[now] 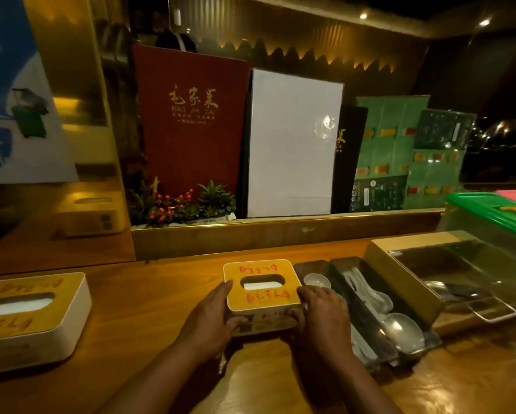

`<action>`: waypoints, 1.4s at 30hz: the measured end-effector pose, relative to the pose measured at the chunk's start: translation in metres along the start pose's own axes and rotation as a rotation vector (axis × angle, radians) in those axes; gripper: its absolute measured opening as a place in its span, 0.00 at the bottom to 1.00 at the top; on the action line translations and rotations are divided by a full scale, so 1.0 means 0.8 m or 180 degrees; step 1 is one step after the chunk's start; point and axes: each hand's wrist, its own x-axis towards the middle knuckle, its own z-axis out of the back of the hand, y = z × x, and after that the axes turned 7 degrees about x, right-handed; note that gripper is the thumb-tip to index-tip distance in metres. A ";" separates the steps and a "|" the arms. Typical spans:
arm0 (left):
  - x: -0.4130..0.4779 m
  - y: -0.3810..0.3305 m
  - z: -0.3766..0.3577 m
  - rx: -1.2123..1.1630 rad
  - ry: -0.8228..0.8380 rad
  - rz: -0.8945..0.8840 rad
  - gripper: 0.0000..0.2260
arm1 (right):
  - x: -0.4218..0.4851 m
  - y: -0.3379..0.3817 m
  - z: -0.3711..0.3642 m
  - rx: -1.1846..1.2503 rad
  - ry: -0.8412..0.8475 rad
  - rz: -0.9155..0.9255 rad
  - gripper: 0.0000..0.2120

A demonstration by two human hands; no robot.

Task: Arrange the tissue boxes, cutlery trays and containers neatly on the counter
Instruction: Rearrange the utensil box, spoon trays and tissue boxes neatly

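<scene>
The left hand point(213, 316) has its fingers curled round the near left corner of a tissue box point(261, 289), thumb lying along the box's left edge and fingertips pressed on its near side wall. The right hand point(321, 312) mirrors it: fingers bent over the near right corner, thumb on the near wall. Both hands are closed on the box, which sits flat on the wooden counter point(149, 300) near the middle, its yellow top with red lettering facing up and white tissue showing in the oval slot.

Just right of the box, touching or nearly touching it, is a dark cutlery tray point(367, 306) holding white spoons point(400, 325), with a small white dish point(316, 280) at its far left end. Further right stands a clear container point(471, 273) with a wooden side panel and metal utensils inside. Behind that, at the far right, is a container with a green lid point(489, 209).

Well apart at the left edge of the counter lies a 2nd tissue box point(33, 318) of the same design.

On the raised ledge at the far side stand a red menu point(188, 121), a white board point(292, 144), green laminated menus point(394, 150) and a small plant with red berries point(179, 206).
</scene>
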 end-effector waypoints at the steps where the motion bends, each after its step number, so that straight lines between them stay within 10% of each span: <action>1: 0.001 -0.003 -0.002 -0.0011 -0.0015 0.0011 0.40 | 0.002 -0.004 -0.001 0.0026 0.0004 -0.0006 0.28; 32: -0.033 -0.008 0.008 -0.0162 0.0298 -0.0022 0.47 | 0.003 0.002 -0.011 0.0321 0.0145 -0.0282 0.36; 42: -0.111 0.127 0.176 0.0666 -0.0911 0.0106 0.24 | -0.045 0.238 -0.113 0.1383 0.0647 0.1471 0.25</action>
